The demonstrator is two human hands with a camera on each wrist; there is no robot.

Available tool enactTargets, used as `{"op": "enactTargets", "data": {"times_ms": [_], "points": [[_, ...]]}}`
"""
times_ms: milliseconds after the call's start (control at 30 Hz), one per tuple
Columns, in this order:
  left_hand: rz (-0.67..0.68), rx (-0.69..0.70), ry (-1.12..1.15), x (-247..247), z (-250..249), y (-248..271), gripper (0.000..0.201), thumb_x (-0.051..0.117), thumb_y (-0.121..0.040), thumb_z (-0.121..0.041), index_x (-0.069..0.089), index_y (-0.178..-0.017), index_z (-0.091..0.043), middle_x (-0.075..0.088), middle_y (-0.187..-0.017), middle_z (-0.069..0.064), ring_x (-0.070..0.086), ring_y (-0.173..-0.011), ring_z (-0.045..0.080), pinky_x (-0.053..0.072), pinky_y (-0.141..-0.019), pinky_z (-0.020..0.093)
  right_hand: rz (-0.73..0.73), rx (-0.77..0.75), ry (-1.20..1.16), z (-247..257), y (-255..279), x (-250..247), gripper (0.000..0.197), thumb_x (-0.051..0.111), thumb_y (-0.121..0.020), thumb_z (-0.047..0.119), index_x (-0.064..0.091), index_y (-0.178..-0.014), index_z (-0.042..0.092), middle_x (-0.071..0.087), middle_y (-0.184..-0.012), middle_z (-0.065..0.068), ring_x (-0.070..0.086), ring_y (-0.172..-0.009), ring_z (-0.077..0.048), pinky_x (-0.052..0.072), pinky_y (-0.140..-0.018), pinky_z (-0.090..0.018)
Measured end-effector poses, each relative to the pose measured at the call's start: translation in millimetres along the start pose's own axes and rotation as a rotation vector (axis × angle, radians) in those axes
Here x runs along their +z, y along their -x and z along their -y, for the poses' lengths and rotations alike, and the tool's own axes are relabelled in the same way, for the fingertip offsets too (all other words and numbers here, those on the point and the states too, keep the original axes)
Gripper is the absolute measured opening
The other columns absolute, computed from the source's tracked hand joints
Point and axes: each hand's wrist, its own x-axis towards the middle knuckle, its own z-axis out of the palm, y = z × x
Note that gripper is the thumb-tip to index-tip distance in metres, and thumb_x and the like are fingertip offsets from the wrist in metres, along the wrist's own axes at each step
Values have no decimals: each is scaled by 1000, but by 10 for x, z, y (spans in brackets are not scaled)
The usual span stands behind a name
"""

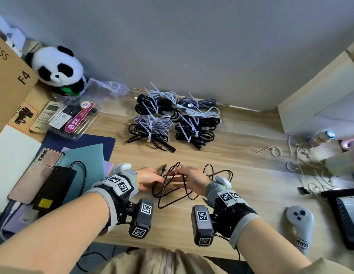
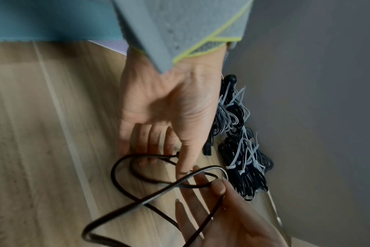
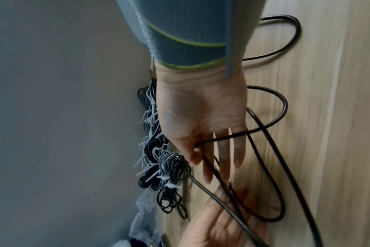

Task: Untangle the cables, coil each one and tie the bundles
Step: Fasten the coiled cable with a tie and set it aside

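A loose black cable point(image 1: 160, 206) lies in open loops on the wooden table point(image 1: 241, 175) between my hands. My left hand point(image 1: 150, 177) pinches it near its plug point(image 1: 164, 167), the strand running between thumb and fingers point(image 2: 177, 154). My right hand point(image 1: 192, 178) faces it with straight fingers. Its thumb point(image 2: 219, 187) presses another strand of the cable point(image 2: 158, 193) against them. More loops point(image 3: 284, 103) trail past the right wrist. Several coiled bundles tied with white zip ties point(image 1: 172, 119) lie at the back by the wall.
On the left lie a phone point(image 1: 47, 157), a black power brick point(image 1: 53, 186), a plastic package point(image 1: 73, 119), a plush panda point(image 1: 57, 68) and a cardboard box point(image 1: 10, 76). At the right are white cables point(image 1: 302, 155), a bottle point(image 1: 320, 136) and a grey controller point(image 1: 299, 220).
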Motion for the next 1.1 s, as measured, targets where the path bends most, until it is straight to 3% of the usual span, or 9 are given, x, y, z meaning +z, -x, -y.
{"op": "enactTargets", "data": {"times_ms": [133, 233, 333, 433, 500, 667, 800, 933, 1100], "points": [[-18, 107, 140, 40, 42, -18, 29, 56, -88, 2, 57, -116, -3, 66, -96, 11, 64, -79, 18, 52, -81, 35, 18, -51, -26, 44, 62, 35, 23, 41, -100, 12, 52, -81, 9, 68, -90, -10, 67, -74, -18, 50, -73, -31], [11, 103, 274, 51, -16, 130, 12, 43, -96, 3, 50, -93, -6, 63, -80, 11, 67, -55, 15, 56, -53, 27, -61, -50, 22, 79, 108, -8, 19, 43, -99, 14, 55, -86, 8, 69, -86, -7, 68, -72, -18, 53, -66, -28], [-1, 124, 266, 36, -74, 244, 17, 29, -100, -2, 45, -100, -6, 59, -82, 11, 52, -39, 10, 37, -33, 17, -198, -39, 129, 104, 142, -105, 18, 44, -99, 19, 55, -89, 10, 70, -84, -4, 65, -69, -16, 49, -57, -25], [34, 147, 215, -32, -118, 340, 15, 30, -98, -4, 42, -97, -11, 57, -86, 11, 27, -34, 4, 19, -30, 13, -296, -65, 128, 191, 205, -152, 24, 41, -99, 20, 55, -82, 9, 69, -83, -6, 59, -62, -14, 46, -47, -21], [127, 130, 204, -45, -167, 429, 8, 38, -99, -19, 40, -94, -15, 63, -93, 14, 22, -33, 5, 16, -31, 12, -319, -91, 112, 243, 269, -154, 30, 39, -100, 19, 55, -78, 7, 68, -81, -6, 58, -61, -14, 45, -44, -19], [217, 128, -33, 44, -264, 602, 39, 46, -91, -56, 43, -93, -17, 71, -88, 11, 19, -33, 5, 16, -35, 15, -339, -175, 307, 350, 374, -143, 34, 39, -97, 18, 52, -66, 14, 67, -80, -3, 57, -67, -15, 41, -61, -27], [210, 211, -259, 87, -288, 613, 49, 74, -68, -56, 58, -86, -13, 60, -76, 4, 43, -53, 11, 31, -48, 16, -295, -228, 409, 445, 463, -90, 33, 38, -97, 16, 55, -68, 12, 62, -70, -2, 53, -61, -14, 39, -56, -23], [82, 308, -296, 81, -365, 661, 17, 59, -92, -24, 63, -81, -11, 58, -57, -8, 53, -60, 9, 44, -53, 12, -263, -245, 614, 488, 546, -49, 38, 37, -99, 18, 58, -68, 15, 58, -69, 0, 53, -61, -12, 40, -54, -21], [218, 258, 181, 103, -428, 770, 12, 40, -101, -12, 45, -95, -4, 60, -94, 14, 70, -72, 31, 57, -65, 42, -347, -297, 802, 532, 595, 19, 42, 37, -100, 24, 63, -68, 21, 49, -68, -1, 43, -58, -15, 35, -47, -21]]}}
